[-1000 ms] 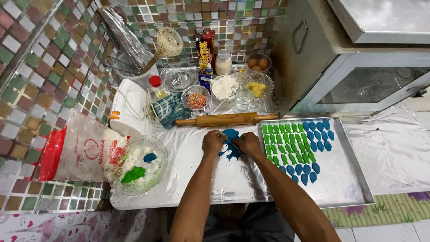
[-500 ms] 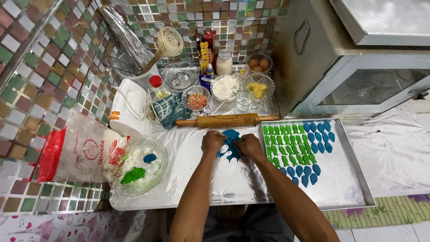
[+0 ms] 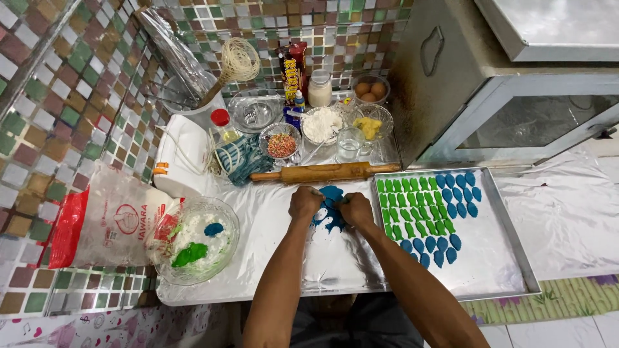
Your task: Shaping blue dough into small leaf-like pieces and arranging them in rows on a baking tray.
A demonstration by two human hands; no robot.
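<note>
Both hands press on the blue dough point(image 3: 331, 207), which lies on the foil-covered desk point(image 3: 284, 258) just in front of the wooden rolling pin point(image 3: 316, 173). The left hand point(image 3: 305, 202) and right hand point(image 3: 355, 209) sit close together, fingers curled down onto the soft lump; how tightly they close on it I cannot tell. Crinkled foil likely keeps the dough from sticking. Right of the rolling pin, a shallow metal tray point(image 3: 490, 270) holds neat rows of green and blue leaf-shaped pieces. Left of the pin, a glass bowl point(image 3: 222, 258) keeps floured green and blue lumps within reach.
</note>
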